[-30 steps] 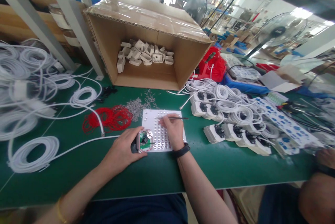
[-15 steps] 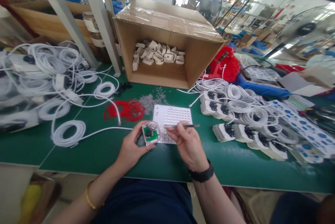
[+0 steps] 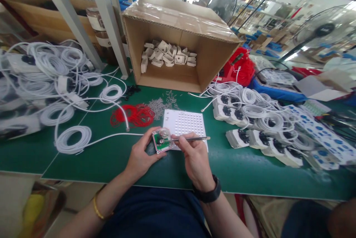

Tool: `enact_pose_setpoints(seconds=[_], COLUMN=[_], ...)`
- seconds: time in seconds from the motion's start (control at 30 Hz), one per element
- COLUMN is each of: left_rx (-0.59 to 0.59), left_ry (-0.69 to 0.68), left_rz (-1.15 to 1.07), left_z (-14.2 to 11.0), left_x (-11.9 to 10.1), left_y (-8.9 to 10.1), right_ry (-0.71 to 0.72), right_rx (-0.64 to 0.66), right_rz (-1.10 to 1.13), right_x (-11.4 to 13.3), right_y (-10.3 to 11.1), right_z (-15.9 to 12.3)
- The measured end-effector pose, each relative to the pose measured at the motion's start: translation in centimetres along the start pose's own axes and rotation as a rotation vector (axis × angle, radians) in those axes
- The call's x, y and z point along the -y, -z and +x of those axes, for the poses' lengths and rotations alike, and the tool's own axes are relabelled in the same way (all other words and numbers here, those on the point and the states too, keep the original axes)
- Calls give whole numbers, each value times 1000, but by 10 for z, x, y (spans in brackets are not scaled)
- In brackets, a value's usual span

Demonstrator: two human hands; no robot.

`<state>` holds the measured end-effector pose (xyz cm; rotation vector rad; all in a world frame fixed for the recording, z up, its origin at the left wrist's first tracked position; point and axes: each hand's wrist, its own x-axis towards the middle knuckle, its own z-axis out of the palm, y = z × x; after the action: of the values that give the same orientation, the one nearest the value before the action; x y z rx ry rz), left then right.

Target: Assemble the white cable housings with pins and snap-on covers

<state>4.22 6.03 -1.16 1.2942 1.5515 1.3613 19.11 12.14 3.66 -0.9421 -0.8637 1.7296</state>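
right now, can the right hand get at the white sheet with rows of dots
Probably yes: the white sheet lies right by the right hand, its far part uncovered, though that hand holds a thin tool with its tip over the housing.

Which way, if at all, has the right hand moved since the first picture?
Yes: the right hand has moved away from the cardboard box, toward the camera.

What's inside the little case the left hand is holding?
Inside the case, a green circuit board with a dark part shows. The thin tool in the right hand crosses some of it; whatever lies under the board is hidden.
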Motion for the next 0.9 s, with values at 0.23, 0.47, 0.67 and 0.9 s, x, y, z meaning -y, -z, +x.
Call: enact_pose_setpoints(seconds=[0.23,0.47,0.67,0.9], left_rx=[3,-7,-14,-28], left_ry=[6,9,9,-24], left_rz=[-3,-2,9,42], left_z=[0,0,0,-1], left_x=[1,1,2,3], left_y=[0,-1,-1,0], right_ry=[-1,37,36,35], right_rx=[-31,-23,-13,-4], right_rz=[-13,-56,-68,-77], right_x=[-1,-5,-3,-3], right_y=[-2,-4,-5,-6], right_z=[-2,-2,-3,-2])
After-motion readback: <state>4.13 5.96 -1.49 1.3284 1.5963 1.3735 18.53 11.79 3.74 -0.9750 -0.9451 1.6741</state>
